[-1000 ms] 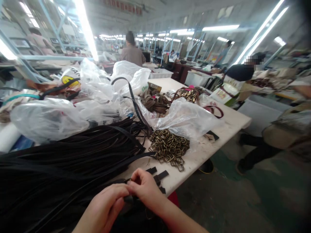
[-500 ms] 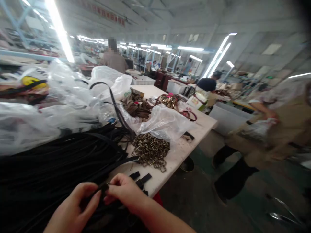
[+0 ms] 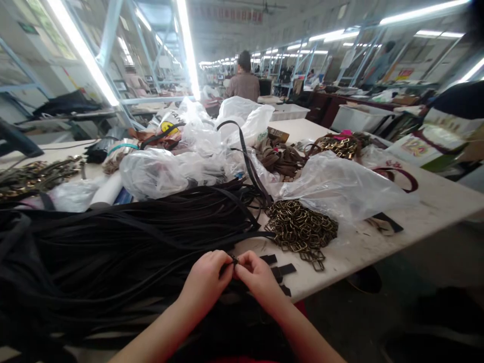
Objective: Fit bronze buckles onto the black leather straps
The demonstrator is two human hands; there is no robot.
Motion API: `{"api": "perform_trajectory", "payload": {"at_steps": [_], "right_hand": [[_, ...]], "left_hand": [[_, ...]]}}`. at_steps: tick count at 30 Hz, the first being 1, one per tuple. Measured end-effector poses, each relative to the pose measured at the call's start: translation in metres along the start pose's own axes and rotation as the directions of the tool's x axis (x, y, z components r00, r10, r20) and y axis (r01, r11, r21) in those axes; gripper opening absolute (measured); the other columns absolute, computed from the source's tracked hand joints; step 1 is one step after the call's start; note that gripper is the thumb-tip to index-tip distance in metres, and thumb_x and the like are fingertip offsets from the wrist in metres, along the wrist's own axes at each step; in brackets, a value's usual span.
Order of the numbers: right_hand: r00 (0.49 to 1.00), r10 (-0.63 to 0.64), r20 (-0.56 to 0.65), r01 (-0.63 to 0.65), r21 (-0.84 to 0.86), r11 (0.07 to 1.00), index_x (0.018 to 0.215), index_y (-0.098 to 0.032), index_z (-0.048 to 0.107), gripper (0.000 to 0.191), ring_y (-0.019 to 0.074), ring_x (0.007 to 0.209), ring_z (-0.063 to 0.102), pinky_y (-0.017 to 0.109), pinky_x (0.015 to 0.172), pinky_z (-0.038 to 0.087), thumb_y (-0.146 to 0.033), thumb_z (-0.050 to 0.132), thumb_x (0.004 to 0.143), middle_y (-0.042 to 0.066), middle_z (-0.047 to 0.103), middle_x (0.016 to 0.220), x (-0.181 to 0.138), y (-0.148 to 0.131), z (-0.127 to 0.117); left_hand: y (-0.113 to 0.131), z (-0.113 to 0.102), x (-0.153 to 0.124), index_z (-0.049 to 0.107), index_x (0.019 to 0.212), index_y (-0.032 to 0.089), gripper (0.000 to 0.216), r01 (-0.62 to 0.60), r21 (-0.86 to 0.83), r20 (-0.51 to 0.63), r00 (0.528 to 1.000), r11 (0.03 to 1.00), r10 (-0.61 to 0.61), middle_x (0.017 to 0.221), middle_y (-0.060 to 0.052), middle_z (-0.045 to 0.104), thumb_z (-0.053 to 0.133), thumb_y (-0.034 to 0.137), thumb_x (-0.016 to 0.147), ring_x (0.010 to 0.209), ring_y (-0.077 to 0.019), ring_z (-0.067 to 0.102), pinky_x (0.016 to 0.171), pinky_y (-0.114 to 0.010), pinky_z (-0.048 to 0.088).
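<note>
My left hand [image 3: 207,275] pinches a black strap, mostly hidden by the fingers. Fingertips of my right hand [image 3: 257,277] meet it and close on a small dark metal buckle [image 3: 234,260] at the strap's end; the fingers cover most of it. Left of and beneath my hands spreads a thick heap of long black straps [image 3: 132,232]. Just beyond my right hand lies a pile of bronze-coloured metal buckles [image 3: 302,227]. Beside that hand, a few black strap ends [image 3: 283,269] rest near the table edge.
A clear plastic bag [image 3: 340,186] lies behind the buckle pile. Brown straps [image 3: 280,159], white plastic bags [image 3: 166,171] and more metal hardware [image 3: 41,174] cover the pale table [image 3: 427,212]. A person [image 3: 244,83] is farther back. The table's edge runs along the right.
My view has swung left, so the person with a bag on the right is out of view. Both hands stay together at the strap and appear nearer the middle.
</note>
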State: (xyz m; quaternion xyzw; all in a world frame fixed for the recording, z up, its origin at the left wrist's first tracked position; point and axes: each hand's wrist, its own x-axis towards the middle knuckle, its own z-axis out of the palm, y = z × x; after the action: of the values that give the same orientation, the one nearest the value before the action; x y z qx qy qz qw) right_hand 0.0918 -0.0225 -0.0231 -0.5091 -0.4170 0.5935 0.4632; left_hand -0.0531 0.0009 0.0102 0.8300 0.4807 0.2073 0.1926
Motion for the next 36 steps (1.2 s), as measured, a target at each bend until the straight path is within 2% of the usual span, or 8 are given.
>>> {"api": "perform_trajectory", "payload": {"at_steps": [4, 7, 13, 18, 22, 27, 30, 36], "right_hand": [[0.992, -0.087, 0.092, 0.09, -0.022, 0.996, 0.082, -0.018, 0.052, 0.015, 0.0112, 0.063, 0.049, 0.023, 0.059, 0.039, -0.032, 0.054, 0.077, -0.003, 0.05, 0.068, -0.006, -0.006, -0.009], [0.993, -0.114, 0.036, 0.114, 0.006, 0.993, 0.087, -0.019, 0.053, 0.019, 0.0133, 0.07, 0.052, 0.025, 0.065, 0.042, -0.036, 0.054, 0.078, -0.001, 0.054, 0.075, -0.009, -0.009, -0.012], [0.993, -0.096, -0.07, 0.102, 0.083, 0.991, 0.098, -0.019, 0.054, 0.032, 0.0159, 0.082, 0.055, 0.027, 0.074, 0.043, -0.036, 0.063, 0.072, 0.002, 0.059, 0.088, -0.01, -0.007, -0.015], [0.997, -0.02, -0.075, 0.033, 0.176, 0.984, 0.092, -0.018, 0.057, 0.028, 0.0154, 0.08, 0.056, 0.027, 0.075, 0.044, -0.036, 0.063, 0.072, 0.002, 0.06, 0.086, -0.011, -0.006, -0.021], [0.974, -0.066, -0.215, 0.093, 0.115, 0.989, 0.09, -0.018, 0.055, 0.025, 0.0129, 0.069, 0.053, 0.025, 0.066, 0.043, -0.036, 0.061, 0.073, 0.0, 0.057, 0.078, -0.005, 0.001, -0.027], [0.956, -0.06, -0.286, 0.104, 0.141, 0.984, 0.093, -0.018, 0.054, 0.03, 0.0115, 0.062, 0.051, 0.025, 0.06, 0.042, -0.037, 0.063, 0.071, 0.0, 0.054, 0.076, -0.002, 0.0, -0.037], [0.977, -0.013, -0.211, 0.069, 0.263, 0.962, 0.098, -0.02, 0.053, 0.035, 0.0093, 0.057, 0.049, 0.023, 0.056, 0.041, -0.038, 0.065, 0.07, -0.002, 0.053, 0.074, -0.012, -0.007, -0.039], [0.975, -0.219, -0.042, 0.212, -0.12, 0.97, 0.08, -0.018, 0.058, 0.014, 0.0134, 0.068, 0.053, 0.024, 0.062, 0.042, -0.031, 0.057, 0.078, 0.0, 0.057, 0.074, -0.039, -0.012, -0.03]], "left_hand": [[0.0, 0.001, 0.004, 0.055, 0.088, 0.019, 0.014, 0.092, -0.206, 0.006, 0.996, 0.974, -0.093, 0.079, 0.0, 0.059, 0.057, 0.02, 0.074, 0.069, -0.0131, 0.055, 0.063, -0.025, 0.046], [0.003, 0.001, 0.006, 0.053, 0.094, 0.019, 0.026, 0.075, -0.271, 0.007, 0.997, 0.96, -0.076, 0.084, 0.0, 0.056, 0.063, 0.02, 0.069, 0.063, -0.0108, 0.053, 0.056, -0.022, 0.046], [0.01, 0.007, 0.013, 0.055, 0.094, 0.021, 0.026, -0.158, -0.098, 0.057, 0.985, 0.982, 0.164, 0.094, -0.003, 0.059, 0.061, 0.019, 0.07, 0.086, -0.0173, 0.056, 0.076, -0.03, 0.047], [0.01, 0.02, 0.013, 0.055, 0.091, 0.019, 0.017, -0.227, 0.028, 0.012, 0.974, 0.974, 0.226, 0.085, -0.004, 0.061, 0.056, 0.021, 0.073, 0.077, -0.0179, 0.058, 0.069, -0.031, 0.048], [0.007, 0.02, 0.008, 0.055, 0.087, 0.018, 0.015, -0.26, 0.061, -0.106, 0.958, 0.964, 0.266, 0.08, -0.004, 0.061, 0.053, 0.018, 0.072, 0.07, -0.0162, 0.058, 0.065, -0.028, 0.047], [0.009, 0.016, 0.004, 0.053, 0.086, 0.018, 0.014, -0.179, 0.013, -0.068, 0.981, 0.984, 0.179, 0.074, -0.001, 0.058, 0.054, 0.019, 0.072, 0.064, -0.0133, 0.056, 0.057, -0.023, 0.045], [0.014, 0.016, 0.002, 0.051, 0.083, 0.018, 0.01, -0.087, -0.01, 0.019, 0.996, 0.996, 0.087, 0.072, 0.0, 0.057, 0.055, 0.021, 0.074, 0.061, -0.0129, 0.055, 0.054, -0.022, 0.043], [0.019, 0.013, -0.006, 0.053, 0.081, 0.018, 0.009, -0.175, -0.007, 0.111, 0.978, 0.984, 0.175, 0.078, -0.002, 0.057, 0.051, 0.026, 0.079, 0.069, -0.0143, 0.055, 0.061, -0.023, 0.043]]}}
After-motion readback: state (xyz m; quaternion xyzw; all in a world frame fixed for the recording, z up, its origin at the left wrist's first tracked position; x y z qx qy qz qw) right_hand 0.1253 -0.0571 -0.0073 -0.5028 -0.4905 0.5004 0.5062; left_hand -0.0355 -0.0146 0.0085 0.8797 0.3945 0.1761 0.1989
